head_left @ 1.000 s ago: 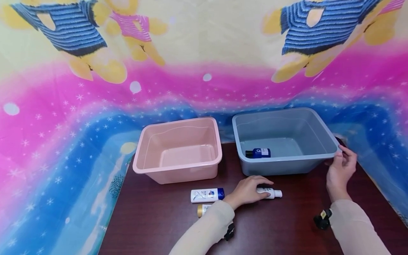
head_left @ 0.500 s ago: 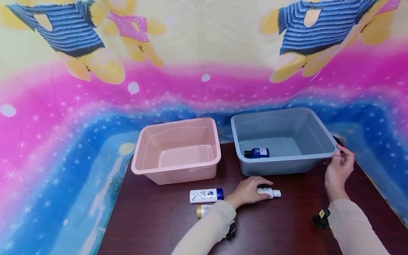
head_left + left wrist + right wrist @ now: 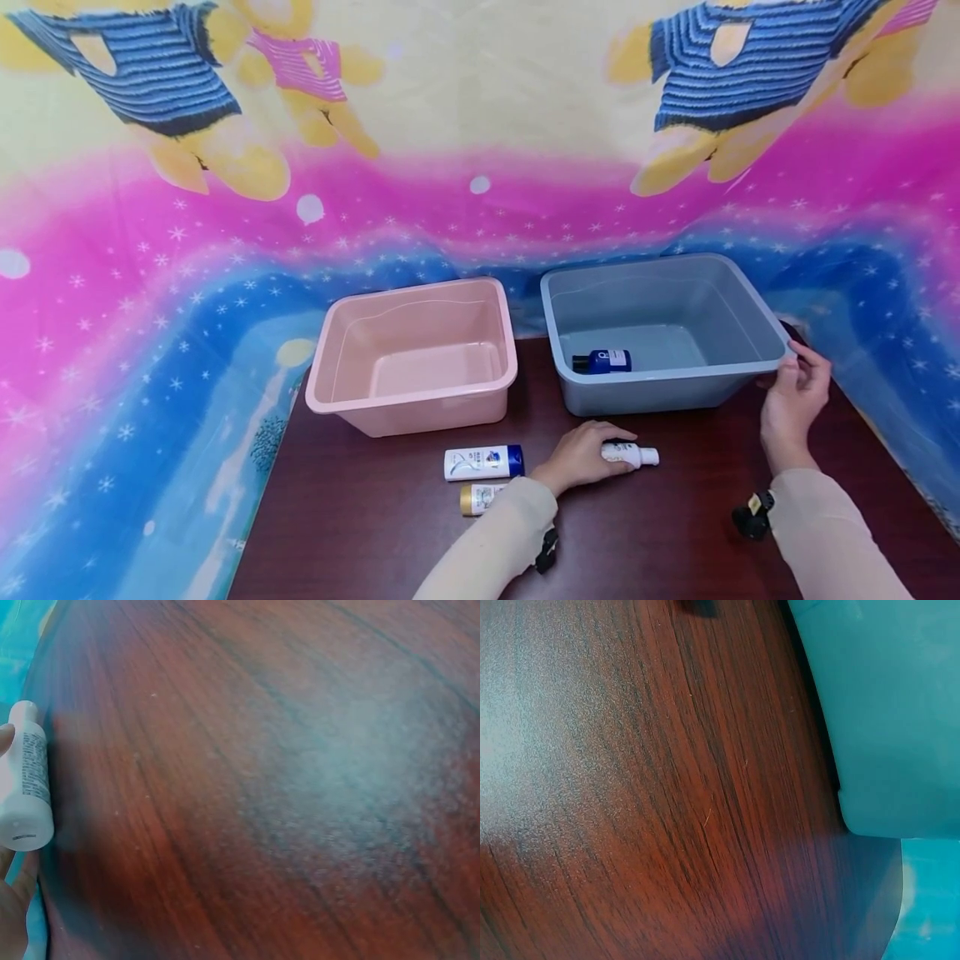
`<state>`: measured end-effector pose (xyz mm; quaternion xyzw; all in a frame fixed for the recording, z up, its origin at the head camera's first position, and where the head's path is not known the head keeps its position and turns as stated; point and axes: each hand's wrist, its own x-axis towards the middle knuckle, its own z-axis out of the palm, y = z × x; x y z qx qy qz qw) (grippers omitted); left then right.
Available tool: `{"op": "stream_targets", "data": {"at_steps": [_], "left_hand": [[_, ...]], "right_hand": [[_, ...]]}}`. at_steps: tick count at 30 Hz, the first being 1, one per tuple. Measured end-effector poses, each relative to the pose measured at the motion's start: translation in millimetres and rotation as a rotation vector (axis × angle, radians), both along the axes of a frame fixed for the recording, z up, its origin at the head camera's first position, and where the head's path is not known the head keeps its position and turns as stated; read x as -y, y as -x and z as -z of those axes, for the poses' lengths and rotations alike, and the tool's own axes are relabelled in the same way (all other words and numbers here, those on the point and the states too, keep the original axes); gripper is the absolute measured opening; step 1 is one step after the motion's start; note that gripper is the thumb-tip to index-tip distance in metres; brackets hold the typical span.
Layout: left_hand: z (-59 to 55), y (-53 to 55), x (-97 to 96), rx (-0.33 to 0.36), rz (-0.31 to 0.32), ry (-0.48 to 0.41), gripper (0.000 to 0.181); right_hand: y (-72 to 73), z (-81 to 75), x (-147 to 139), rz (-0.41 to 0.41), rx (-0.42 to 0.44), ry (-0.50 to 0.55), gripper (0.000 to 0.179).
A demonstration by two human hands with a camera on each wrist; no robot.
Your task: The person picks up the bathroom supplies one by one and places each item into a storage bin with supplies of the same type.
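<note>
Bottle (image 3: 630, 453) lies on its side near tub (image 3: 675, 395), pinched between thumb and fingers of left hand (image 3: 587, 454). Right hand (image 3: 797, 408) pinches the tub's near right corner. Judged risks: smooth bottle slipping if grip loosens; tub shifting if tugged.

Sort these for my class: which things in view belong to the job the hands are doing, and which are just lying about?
Seemingly in the job:
- white-capped bottle, gripped by the left hand
- blue-grey basin, its corner held by the right hand
- dark blue bottle, lying inside it

Apparently lying about, untouched by either hand:
- pink basin
- blue-capped bottle
- gold-capped bottle
</note>
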<state>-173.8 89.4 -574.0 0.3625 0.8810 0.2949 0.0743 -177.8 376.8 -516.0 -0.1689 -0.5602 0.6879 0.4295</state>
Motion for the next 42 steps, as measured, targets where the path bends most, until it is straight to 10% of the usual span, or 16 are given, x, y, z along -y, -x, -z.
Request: {"op": "stream_targets", "data": {"at_steps": [42], "left_hand": [[7.5,-2.9,1.4,0.002,-0.014,-0.018,0.041]], "right_hand": [[-0.3,2.7,-1.3,-0.002,-0.007,-0.009,0.026]]}}
